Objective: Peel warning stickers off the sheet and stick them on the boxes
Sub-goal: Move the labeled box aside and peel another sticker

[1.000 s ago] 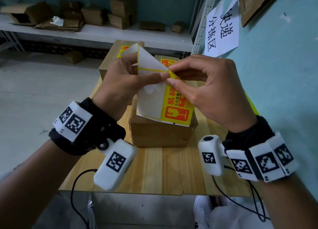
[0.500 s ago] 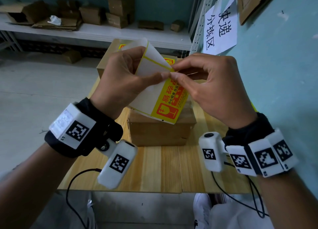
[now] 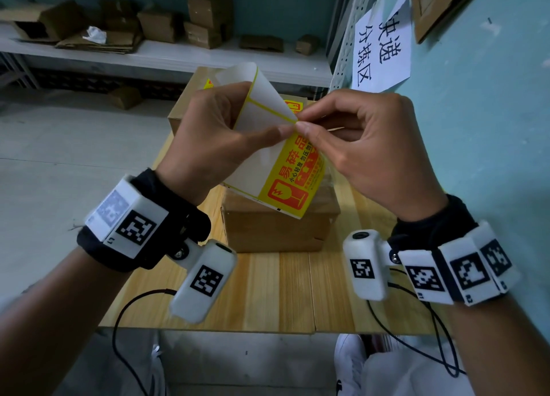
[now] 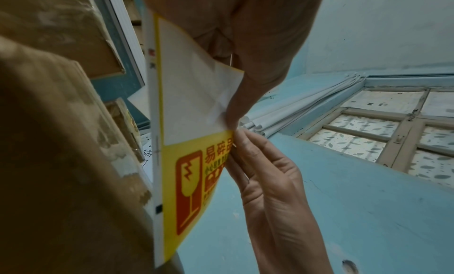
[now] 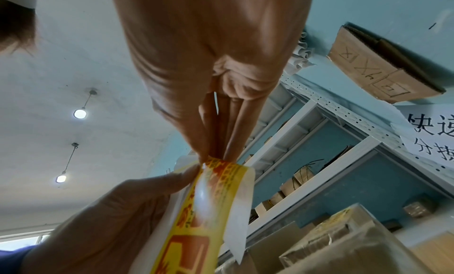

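Note:
My left hand [image 3: 226, 128] grips a white backing sheet [image 3: 262, 104] in the air above the table, thumb pressed on its face. One yellow and red warning sticker [image 3: 293, 187] remains on the sheet's lower part. My right hand [image 3: 366, 145] pinches the sticker's top corner [image 4: 229, 136] between thumb and forefinger, right against the left thumb. A plain cardboard box [image 3: 276, 229] stands on the wooden table [image 3: 282, 291] directly below the sheet. Behind it stand two more boxes, each bearing a yellow sticker [image 3: 294, 107]; the sheet and hands hide most of them.
A blue wall [image 3: 491, 128] with a white paper sign [image 3: 381, 47] runs along the table's right side. A white shelf [image 3: 166, 56] with several cardboard boxes lies behind. Cables hang off the table's front edge.
Both hands have lifted and tilted the sheet, its top curling away. The right fingertips have stayed at the sticker's top corner.

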Available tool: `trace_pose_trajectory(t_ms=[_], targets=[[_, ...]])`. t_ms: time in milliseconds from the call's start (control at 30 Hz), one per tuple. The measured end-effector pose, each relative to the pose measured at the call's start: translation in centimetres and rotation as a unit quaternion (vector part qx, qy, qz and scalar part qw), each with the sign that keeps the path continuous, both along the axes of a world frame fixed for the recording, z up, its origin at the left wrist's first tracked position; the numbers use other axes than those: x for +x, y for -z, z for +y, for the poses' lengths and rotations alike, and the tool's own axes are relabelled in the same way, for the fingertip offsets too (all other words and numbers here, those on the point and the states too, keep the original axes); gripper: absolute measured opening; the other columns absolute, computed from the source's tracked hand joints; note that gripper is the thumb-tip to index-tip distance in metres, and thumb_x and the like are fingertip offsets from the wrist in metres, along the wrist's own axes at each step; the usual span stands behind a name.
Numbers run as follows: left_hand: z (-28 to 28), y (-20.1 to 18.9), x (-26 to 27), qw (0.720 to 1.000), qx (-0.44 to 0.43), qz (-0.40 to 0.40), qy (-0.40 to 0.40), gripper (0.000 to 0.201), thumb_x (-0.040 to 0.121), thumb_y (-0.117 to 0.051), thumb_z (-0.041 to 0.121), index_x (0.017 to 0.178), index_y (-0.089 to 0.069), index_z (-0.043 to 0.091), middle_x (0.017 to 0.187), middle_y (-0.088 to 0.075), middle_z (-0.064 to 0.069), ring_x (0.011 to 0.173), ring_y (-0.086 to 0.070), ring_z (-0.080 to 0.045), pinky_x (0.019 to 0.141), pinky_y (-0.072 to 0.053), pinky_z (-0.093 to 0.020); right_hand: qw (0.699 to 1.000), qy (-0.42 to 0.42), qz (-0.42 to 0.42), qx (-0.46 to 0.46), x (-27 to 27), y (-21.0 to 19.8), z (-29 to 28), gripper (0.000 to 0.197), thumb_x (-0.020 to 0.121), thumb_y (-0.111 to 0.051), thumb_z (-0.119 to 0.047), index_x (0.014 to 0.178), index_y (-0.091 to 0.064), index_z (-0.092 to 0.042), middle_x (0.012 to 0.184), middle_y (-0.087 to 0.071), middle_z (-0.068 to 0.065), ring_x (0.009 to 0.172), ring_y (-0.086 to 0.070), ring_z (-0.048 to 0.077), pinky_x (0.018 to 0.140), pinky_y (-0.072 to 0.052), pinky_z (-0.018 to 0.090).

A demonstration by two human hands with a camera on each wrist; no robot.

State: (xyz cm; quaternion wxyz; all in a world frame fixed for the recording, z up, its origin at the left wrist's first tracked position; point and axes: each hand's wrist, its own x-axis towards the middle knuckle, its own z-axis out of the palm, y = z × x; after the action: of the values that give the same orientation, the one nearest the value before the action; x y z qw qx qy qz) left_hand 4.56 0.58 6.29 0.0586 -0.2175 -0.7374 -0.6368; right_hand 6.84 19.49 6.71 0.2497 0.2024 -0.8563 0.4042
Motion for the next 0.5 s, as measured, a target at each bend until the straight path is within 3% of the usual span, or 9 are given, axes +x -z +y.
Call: trace_pose_trajectory(t_ms=[500], targets=[[0.02,-0.39,0.38,1.0,-0.011,-0.006,0.001,0.028,0.079,-0.077,0.014,0.105,-0.068,0.01,0.099,-0.074,0.002,0.088,-0.073,-0.011,0.078,-0.06,-0.03,1.0,0.015,0.012,0.0,0.16,-0.24,-0.08,0.01,0.093,-0.068,-0.013,0.093,-0.073,-0.005,0.087,-0.073,0.0,0.083,-0.071,0.004,0.071,-0.056,0.012]])
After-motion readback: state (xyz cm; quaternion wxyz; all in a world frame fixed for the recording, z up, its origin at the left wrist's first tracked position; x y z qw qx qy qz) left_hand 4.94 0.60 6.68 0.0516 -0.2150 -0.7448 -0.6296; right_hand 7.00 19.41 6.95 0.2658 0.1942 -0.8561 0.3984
